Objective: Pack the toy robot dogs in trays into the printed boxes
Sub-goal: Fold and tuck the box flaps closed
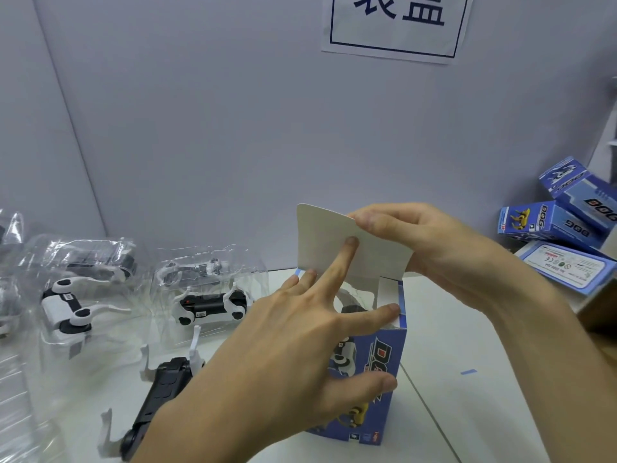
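A blue printed box [377, 379] stands upright on the white table, its top open and its white lid flap [330, 242] raised. A tray with a toy dog shows inside the opening [354, 304]. My left hand [300, 349] lies over the box with fingers spread; its thumb presses the front face and one fingertip touches the flap. My right hand [434, 248] pinches the flap's upper right edge. Clear trays with white-and-black robot dogs [207, 302] [66, 309] lie to the left. A black-and-white dog [160, 399] lies near the front.
Several closed blue printed boxes [567, 225] are piled at the right edge of the table. A grey wall with a paper sign [397, 25] stands close behind. More clear plastic trays [20, 379] crowd the left edge. A small blue tape mark [468, 371] is on the table.
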`<action>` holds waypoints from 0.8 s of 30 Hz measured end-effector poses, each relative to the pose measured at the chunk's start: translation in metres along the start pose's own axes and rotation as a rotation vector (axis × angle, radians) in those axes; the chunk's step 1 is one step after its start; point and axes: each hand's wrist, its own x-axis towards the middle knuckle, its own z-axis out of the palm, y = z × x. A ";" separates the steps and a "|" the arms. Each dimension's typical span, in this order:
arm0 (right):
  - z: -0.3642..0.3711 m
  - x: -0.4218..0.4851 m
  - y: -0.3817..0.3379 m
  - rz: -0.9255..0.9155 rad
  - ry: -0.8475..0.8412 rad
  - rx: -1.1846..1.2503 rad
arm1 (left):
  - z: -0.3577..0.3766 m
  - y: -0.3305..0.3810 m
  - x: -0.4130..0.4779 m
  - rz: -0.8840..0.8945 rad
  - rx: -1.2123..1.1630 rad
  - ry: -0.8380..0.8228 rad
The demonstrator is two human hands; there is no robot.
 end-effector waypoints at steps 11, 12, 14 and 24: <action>0.007 0.005 0.009 -0.138 0.240 -0.205 | -0.003 0.000 0.001 -0.024 -0.025 0.003; 0.009 0.006 0.009 -0.167 0.265 -0.256 | -0.002 0.000 0.001 -0.030 -0.035 -0.005; 0.011 0.007 0.007 -0.195 0.304 -0.332 | -0.002 0.001 0.000 -0.044 -0.053 -0.024; 0.033 -0.013 -0.026 -0.244 0.449 -0.745 | -0.010 0.012 0.001 -0.009 0.120 -0.013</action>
